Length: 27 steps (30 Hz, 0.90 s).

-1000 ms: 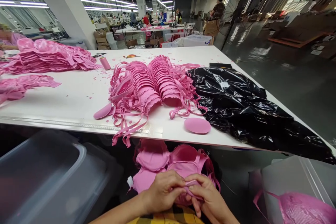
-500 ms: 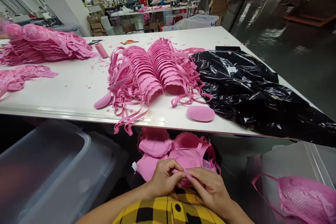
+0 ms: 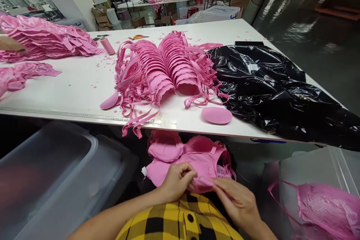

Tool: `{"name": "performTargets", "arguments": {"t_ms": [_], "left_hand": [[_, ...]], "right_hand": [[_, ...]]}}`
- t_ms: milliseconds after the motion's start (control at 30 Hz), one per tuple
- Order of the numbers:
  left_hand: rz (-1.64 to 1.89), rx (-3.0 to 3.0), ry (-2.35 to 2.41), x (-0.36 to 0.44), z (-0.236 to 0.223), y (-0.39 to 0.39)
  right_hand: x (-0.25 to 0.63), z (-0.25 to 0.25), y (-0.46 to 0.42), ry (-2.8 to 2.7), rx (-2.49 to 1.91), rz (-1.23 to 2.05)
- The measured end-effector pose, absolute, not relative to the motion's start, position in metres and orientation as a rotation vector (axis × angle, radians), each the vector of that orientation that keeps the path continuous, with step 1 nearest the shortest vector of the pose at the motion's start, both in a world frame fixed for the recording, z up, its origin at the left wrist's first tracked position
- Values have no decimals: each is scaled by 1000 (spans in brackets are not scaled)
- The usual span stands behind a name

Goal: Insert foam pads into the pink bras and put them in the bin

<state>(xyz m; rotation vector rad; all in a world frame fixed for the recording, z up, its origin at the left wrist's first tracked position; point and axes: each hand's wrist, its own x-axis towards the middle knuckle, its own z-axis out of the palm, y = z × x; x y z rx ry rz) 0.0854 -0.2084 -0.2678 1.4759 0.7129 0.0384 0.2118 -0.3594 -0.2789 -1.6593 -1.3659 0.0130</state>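
Observation:
A pink bra point(image 3: 168, 172) lies in my lap below the table edge, its cups and a strap showing, with a white tag at its left side. My left hand point(image 3: 177, 182) is closed in a pinch at the bra's near edge. To its right, my right hand point(image 3: 237, 198) pinches the same edge between thumb and fingers, with a gap between the two hands. On the table ahead stands a nested stack of pink bras point(image 3: 165, 67) with straps hanging loose. Oval pink pads lie near it, one at the right point(image 3: 216, 115) and one at the left point(image 3: 109, 101).
Black plastic bag point(image 3: 270, 93) covers the table's right side. Another pink pile point(image 3: 47, 41) is at the left, beside a co-worker's hand point(image 3: 11, 44). Thread cone point(image 3: 107, 46) and scissors point(image 3: 138, 37) lie behind. Plastic bins point(image 3: 94, 150) flank my lap; a bra point(image 3: 329, 206) rests at the right.
My hands, close together before, have moved apart along the bra's edge, the right one going rightward. A co-worker's hand has come in at the left pile. The view has tilted down slightly.

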Motion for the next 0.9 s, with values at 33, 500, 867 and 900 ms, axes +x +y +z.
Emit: {"name": "performTargets", "arguments": {"t_ms": [33,500,867,900], "left_hand": [[61,1624,679,88,-265,-207],[-123,2417,624,134,-288,-230],[-37,2299,718,140,-296,-238],[-22,2254,724,139,-295,-238]], "right_hand": [[218,-280,-364,-1370,-1684,-58],[263,-304,-380,-1720,-1565,-224],[275,-313,-383,-1905,-1519,-315],[275,-314,-382,-1918,-1517,-330]]}}
